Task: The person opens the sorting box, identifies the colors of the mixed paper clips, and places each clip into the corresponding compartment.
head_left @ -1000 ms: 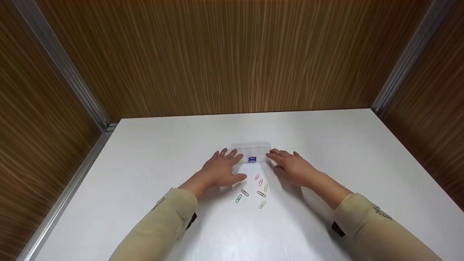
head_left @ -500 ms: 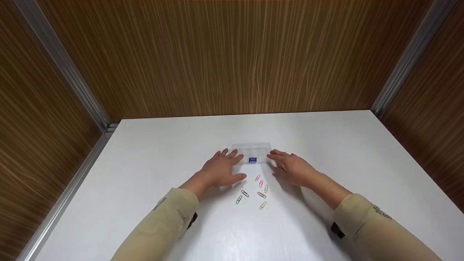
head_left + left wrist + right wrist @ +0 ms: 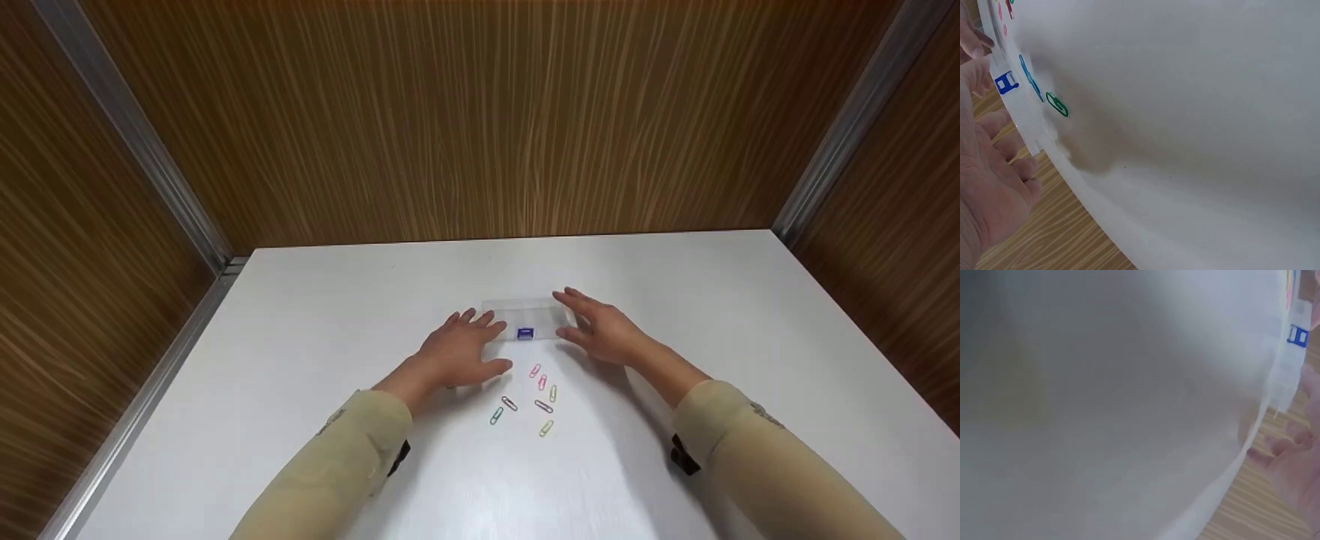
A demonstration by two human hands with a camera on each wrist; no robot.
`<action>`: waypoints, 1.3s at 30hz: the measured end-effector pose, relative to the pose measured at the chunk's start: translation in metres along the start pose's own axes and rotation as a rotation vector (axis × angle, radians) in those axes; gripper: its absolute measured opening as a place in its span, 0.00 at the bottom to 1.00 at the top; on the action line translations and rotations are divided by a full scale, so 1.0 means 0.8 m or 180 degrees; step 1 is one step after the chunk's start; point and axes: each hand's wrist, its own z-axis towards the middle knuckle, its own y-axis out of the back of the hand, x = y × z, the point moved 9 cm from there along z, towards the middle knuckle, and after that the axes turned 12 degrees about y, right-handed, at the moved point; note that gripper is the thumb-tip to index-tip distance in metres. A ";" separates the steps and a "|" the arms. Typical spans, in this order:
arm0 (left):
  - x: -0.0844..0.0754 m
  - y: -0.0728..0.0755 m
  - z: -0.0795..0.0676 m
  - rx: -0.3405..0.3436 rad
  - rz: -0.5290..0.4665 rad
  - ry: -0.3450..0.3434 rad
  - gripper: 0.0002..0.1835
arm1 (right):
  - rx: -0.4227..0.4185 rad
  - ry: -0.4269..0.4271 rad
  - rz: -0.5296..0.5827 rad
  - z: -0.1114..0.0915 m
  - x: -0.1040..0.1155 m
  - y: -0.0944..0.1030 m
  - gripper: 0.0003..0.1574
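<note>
Pictured with fingers apart: the right hand, near the edge of a white worktop viewed at a low angle. Seen along that edge, just beside the fingers, a clear plastic box with a blue clasp. Caught at the box's other end, part of the left hand, near blurred yellow and pink streaks. Visible beyond the edge, wood-grain panelling.
</note>
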 end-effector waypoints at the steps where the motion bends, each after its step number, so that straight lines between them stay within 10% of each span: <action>1: 0.000 0.000 0.000 -0.0013 -0.0008 -0.0008 0.41 | 0.0042 -0.0005 0.0044 0.002 -0.002 -0.002 0.43; 26: -0.005 0.007 0.012 -0.0336 -0.0004 -0.0180 0.36 | 0.0124 -0.0169 0.0486 0.008 -0.018 -0.013 0.37; 32: -0.022 0.017 0.019 -0.0474 -0.0327 -0.0398 0.28 | 0.0097 -0.0133 0.0490 0.007 -0.017 -0.012 0.38; 39: -0.016 0.020 0.031 -0.0470 -0.0949 -0.0153 0.26 | 0.0132 -0.0170 0.0579 0.007 -0.013 -0.019 0.37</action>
